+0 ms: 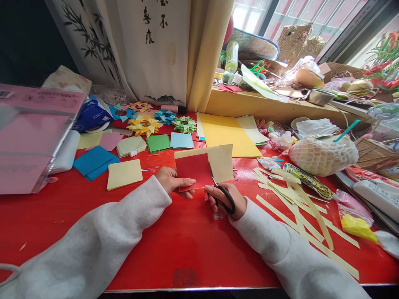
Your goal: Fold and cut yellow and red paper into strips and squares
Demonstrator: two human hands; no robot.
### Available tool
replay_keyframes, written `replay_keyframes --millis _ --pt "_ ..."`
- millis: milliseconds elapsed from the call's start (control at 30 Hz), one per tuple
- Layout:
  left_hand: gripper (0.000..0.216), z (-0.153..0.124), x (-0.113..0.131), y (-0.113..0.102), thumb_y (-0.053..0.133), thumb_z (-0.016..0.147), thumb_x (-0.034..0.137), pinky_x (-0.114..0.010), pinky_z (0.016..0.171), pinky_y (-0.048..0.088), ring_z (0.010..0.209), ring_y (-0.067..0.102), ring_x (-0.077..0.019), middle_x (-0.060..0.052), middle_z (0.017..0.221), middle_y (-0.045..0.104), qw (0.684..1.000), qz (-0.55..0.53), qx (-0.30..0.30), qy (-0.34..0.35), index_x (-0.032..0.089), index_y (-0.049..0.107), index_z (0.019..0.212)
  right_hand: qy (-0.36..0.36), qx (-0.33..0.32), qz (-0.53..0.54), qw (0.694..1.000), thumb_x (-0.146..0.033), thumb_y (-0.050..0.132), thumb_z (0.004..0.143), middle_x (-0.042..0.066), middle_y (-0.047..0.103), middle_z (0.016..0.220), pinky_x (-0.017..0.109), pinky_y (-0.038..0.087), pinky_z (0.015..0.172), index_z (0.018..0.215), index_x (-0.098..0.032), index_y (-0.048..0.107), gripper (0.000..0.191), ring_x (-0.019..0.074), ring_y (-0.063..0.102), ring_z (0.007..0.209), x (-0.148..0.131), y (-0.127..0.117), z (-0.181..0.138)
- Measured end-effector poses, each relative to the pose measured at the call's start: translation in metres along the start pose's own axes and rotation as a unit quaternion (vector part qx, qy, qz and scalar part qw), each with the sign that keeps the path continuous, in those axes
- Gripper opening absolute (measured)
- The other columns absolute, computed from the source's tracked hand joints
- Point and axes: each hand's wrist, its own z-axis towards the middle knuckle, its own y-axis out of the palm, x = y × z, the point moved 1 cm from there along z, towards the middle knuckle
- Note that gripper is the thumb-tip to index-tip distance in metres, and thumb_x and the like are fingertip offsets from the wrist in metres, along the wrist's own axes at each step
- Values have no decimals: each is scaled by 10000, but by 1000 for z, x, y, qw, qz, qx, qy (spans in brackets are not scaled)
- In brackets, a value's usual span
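Observation:
My left hand (pixel 172 181) pinches the left edge of a red paper square (pixel 193 171), with a pale yellow sheet (pixel 222 162) held behind it above the red table (pixel 174 241). My right hand (pixel 225 201) grips black-handled scissors (pixel 227 198), fingers through the loops. The blades point up into the paper's right edge, between the red square and the yellow sheet. Both arms wear grey-white sleeves.
Long pale yellow paper strips (pixel 299 211) lie to the right. Stacks of coloured paper squares (pixel 124 173) and folded paper stars (pixel 144 125) lie at the back left. A large yellow sheet (pixel 225 133), a netted bundle (pixel 322 155), a pink packet (pixel 29 141) and window-ledge clutter surround them.

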Motion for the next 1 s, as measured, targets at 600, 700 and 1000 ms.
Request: replay_keyframes --millis 600,700,1000 --pt "134 2 -2 -1 671 537 207 -282 465 483 413 577 -168 -53 459 616 1000 -10 -4 -3 91 604 530 -23 12 -2 1000 -447 528 649 -38 389 339 211 262 278 456 -184 419 344 72 360 282 5 2 1" --pt "121 1 -2 0 667 543 199 -272 452 480 407 575 -165 -47 448 612 1000 -11 -7 -2 94 607 531 -11 3 -6 1000 -457 500 669 -33 401 334 208 272 280 445 -183 418 363 74 378 278 6 1 2" --pt "132 0 -1 0 668 543 209 -261 447 483 408 576 -160 -47 452 614 1000 -7 -10 -3 93 606 534 3 23 7 1000 -490 533 621 -44 393 320 204 280 266 468 -172 424 369 70 367 270 5 2 2"
